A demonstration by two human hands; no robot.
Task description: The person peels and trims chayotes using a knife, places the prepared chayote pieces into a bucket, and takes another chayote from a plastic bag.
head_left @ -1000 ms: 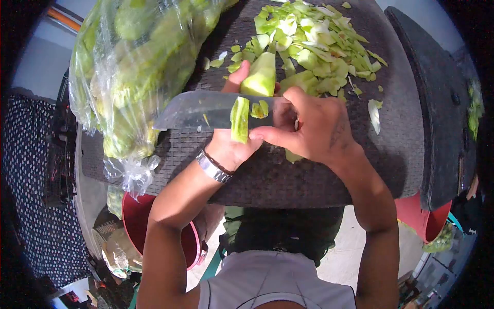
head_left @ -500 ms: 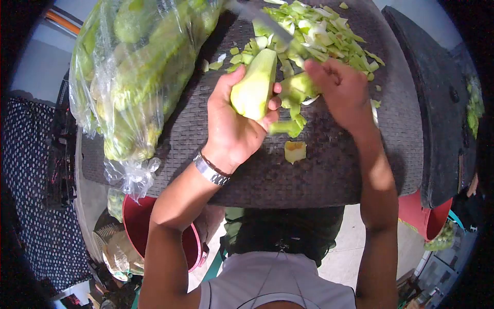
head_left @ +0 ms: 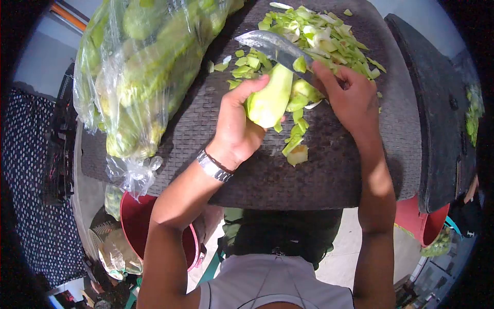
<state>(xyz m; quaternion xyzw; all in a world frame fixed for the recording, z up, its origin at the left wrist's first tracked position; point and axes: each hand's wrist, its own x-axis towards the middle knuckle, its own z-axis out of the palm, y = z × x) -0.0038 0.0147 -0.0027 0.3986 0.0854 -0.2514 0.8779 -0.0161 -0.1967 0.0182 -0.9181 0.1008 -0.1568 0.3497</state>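
Note:
My left hand is wrapped round a peeled, pale green, pear-shaped vegetable, which looks like a chayote. Its narrow end points away from me. In my right hand is a knife with a broad, curved blade that crosses just beyond the narrow end; the handle is hidden by my fingers. A bit of green peel clings to the blade near my fingers. Beneath and beside the chayote lie strips of peel and a cut end piece.
A large clear plastic bag of green vegetables lies at the left on the dark woven-pattern table. A heap of peelings covers the far side. Below the table edge are a red bucket and another red container.
The knife was blurred in motion; now its blade is sharp to see, with peel on it. My left hand and the chayote have shifted slightly right and nearer me. Peel strips beneath have moved.

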